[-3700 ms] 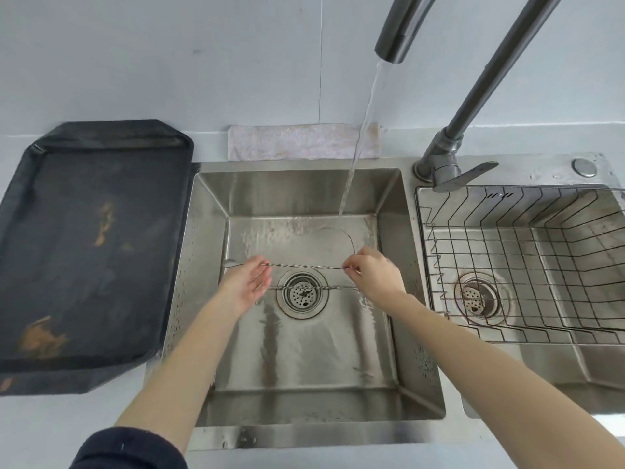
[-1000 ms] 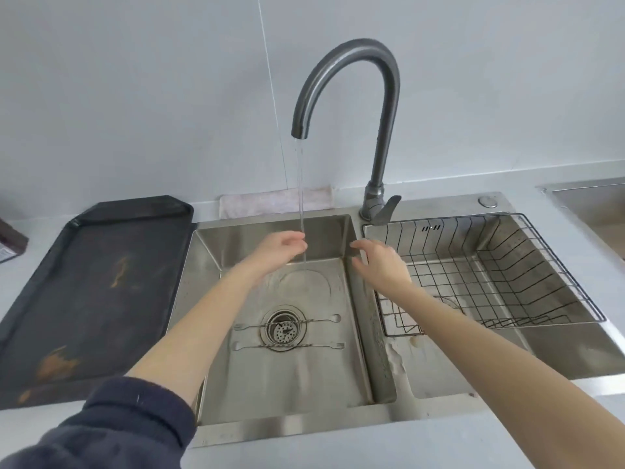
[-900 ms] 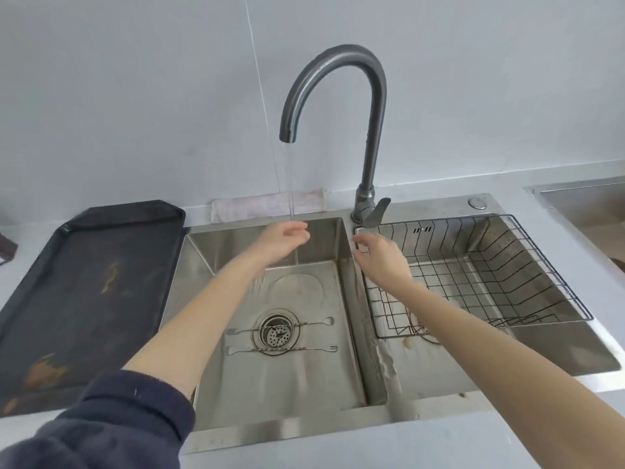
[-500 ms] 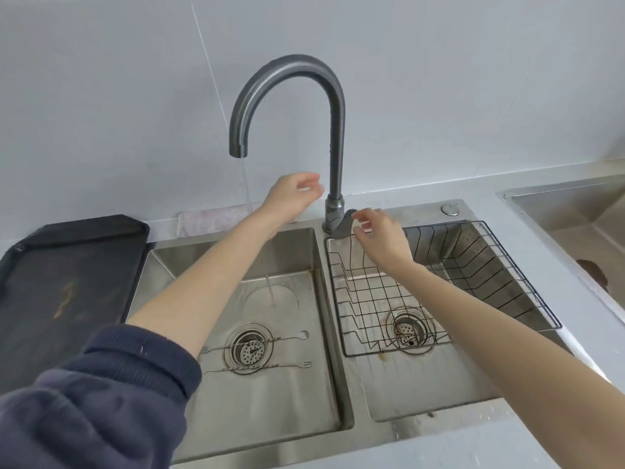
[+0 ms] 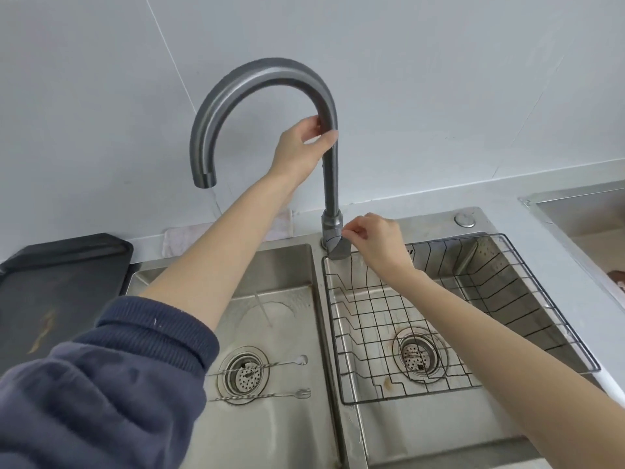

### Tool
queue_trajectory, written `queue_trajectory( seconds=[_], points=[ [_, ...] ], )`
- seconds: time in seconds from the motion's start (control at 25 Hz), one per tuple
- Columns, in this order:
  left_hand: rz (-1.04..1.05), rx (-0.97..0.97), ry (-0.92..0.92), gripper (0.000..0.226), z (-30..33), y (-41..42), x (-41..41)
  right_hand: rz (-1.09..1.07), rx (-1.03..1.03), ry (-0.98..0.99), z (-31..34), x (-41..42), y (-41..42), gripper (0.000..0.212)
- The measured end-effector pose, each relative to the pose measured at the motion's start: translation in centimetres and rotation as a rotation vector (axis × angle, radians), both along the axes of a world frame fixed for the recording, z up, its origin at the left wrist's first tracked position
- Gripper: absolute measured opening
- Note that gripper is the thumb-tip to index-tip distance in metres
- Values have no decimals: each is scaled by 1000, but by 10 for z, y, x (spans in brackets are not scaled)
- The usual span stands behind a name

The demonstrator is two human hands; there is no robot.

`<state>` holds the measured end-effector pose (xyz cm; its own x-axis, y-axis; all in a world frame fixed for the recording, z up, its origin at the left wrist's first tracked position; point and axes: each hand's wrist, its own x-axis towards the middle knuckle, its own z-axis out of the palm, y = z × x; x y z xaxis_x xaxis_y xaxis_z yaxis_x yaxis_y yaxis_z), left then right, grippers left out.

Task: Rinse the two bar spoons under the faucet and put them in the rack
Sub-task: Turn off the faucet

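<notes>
Two thin twisted bar spoons lie on the floor of the left sink basin: the upper bar spoon crosses the drain, the lower bar spoon, with a small fork end, lies just below it. My left hand grips the upright neck of the grey gooseneck faucet. My right hand pinches the faucet lever at the base. No water leaves the spout; a last thin streak falls into the basin. The black wire rack sits in the right basin with nothing in it.
A dark tray lies on the counter left of the sink. A folded cloth rests against the wall behind the left basin. Another steel basin shows at the far right edge.
Both hands left the spoons on the basin floor and rose to the faucet. My left hand took hold of the neck, my right reached the lever, and the water stream stopped.
</notes>
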<state>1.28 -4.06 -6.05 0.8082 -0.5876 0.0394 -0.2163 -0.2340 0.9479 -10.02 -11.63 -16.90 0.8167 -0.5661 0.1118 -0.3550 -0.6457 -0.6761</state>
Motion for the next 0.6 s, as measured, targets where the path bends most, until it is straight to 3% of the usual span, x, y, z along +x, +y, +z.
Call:
queue_trajectory(
  seconds=[0.28, 0.6],
  points=[
    [60, 0, -78, 31, -9, -12, 4, 19, 37, -12, 6, 6, -5, 15],
    [72, -20, -28, 31, -7, -8, 1, -6, 76, 1, 10, 15, -8, 14]
  ],
)
